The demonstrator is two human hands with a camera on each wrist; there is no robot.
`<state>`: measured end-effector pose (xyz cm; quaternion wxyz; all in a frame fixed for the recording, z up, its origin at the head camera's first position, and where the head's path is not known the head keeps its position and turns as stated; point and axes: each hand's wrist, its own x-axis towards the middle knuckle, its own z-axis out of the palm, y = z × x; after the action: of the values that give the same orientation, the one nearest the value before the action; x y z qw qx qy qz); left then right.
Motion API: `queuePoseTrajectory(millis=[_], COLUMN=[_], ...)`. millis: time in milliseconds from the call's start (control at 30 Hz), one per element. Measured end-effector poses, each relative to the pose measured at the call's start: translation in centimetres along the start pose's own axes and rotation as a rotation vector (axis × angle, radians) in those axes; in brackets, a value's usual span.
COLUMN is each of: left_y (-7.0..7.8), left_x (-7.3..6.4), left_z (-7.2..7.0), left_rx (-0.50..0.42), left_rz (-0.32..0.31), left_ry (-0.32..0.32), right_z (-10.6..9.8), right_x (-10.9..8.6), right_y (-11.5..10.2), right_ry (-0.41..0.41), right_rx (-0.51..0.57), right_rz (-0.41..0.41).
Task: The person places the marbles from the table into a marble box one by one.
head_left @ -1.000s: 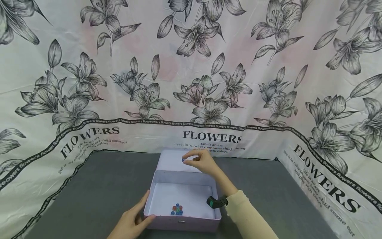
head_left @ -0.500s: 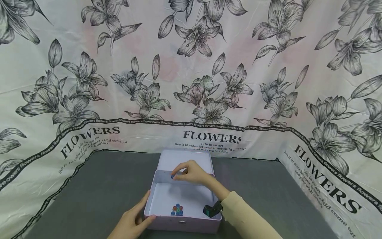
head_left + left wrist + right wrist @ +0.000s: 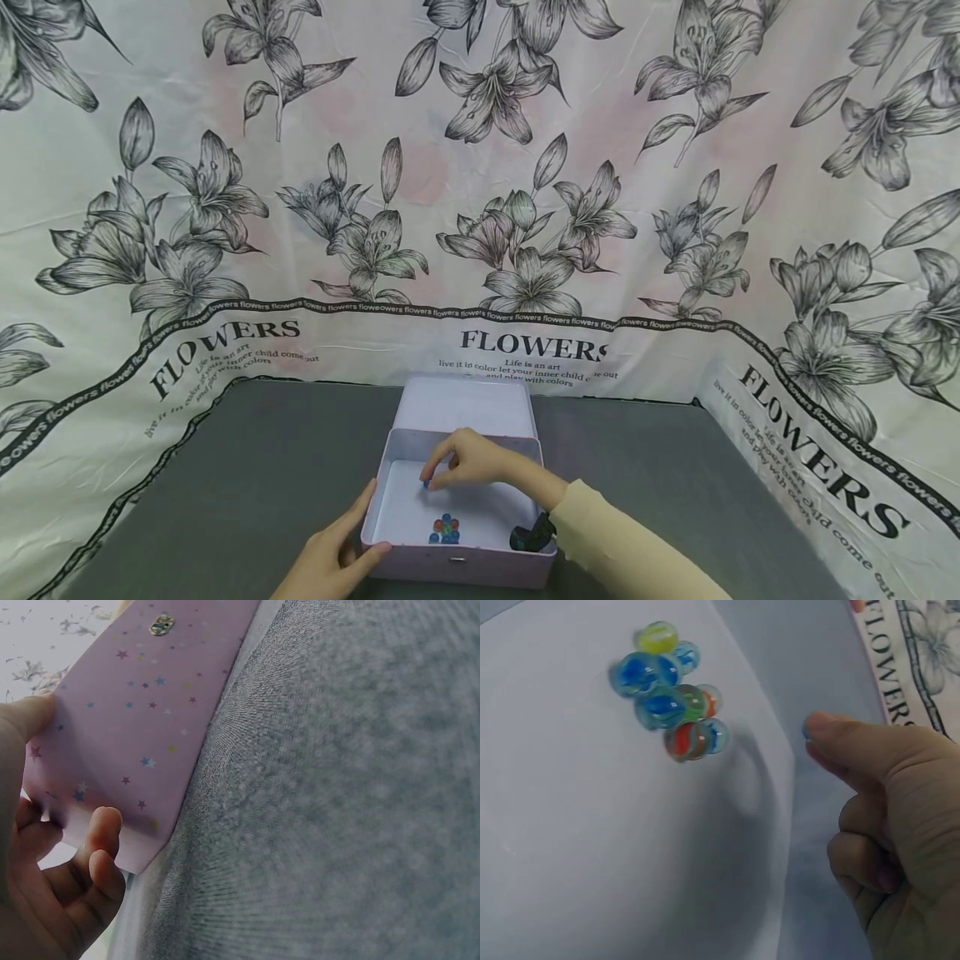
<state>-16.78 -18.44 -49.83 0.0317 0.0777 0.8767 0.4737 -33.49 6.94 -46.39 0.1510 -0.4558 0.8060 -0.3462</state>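
Note:
Between thumb and forefinger my right hand pinches a small blue marble, above the inside of a pale lilac box. Only a sliver of that marble shows past the thumb in the right wrist view. Several glass marbles, blue, orange-red, green and yellow, lie clustered on the box floor near its front wall. My left hand holds the box's front left corner, thumb at the front and forefinger along the side. The left wrist view shows small stars on the box's outside.
The box lid is folded back behind the box. A metal catch sits on the front wall. Dark grey cloth covers the table. Behind it hangs a white curtain printed with flowers. A black band circles the right wrist.
From above the lid, my right hand has come nearer and down into the box area with the blue marble. The left hand, box and clustered marbles stay in place.

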Motion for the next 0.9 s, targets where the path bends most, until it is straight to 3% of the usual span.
queuePoseTrajectory(millis=[233,533,733,900], left_y=[-0.2,-0.3,-0.1,-0.2], left_x=[0.1,0.4,0.3,0.2], left_z=[0.0,0.0,0.3,0.1], left_rx=[-0.005,-0.009,-0.013,0.035], left_rz=[0.012,0.033,0.002,0.000], left_ry=[-0.007,0.002,0.002,0.001], right_z=[-0.1,-2.7,-5.6,-7.1], right_x=[0.0,-1.0,-4.3,-8.7], right_y=[0.0,-1.1,-1.7,-1.5], right_ry=[-0.017,0.101,0.278,0.528], right_rx=[-0.032,0.071,0.140,0.069], right_rz=[-0.004,0.035,0.059,0.168])
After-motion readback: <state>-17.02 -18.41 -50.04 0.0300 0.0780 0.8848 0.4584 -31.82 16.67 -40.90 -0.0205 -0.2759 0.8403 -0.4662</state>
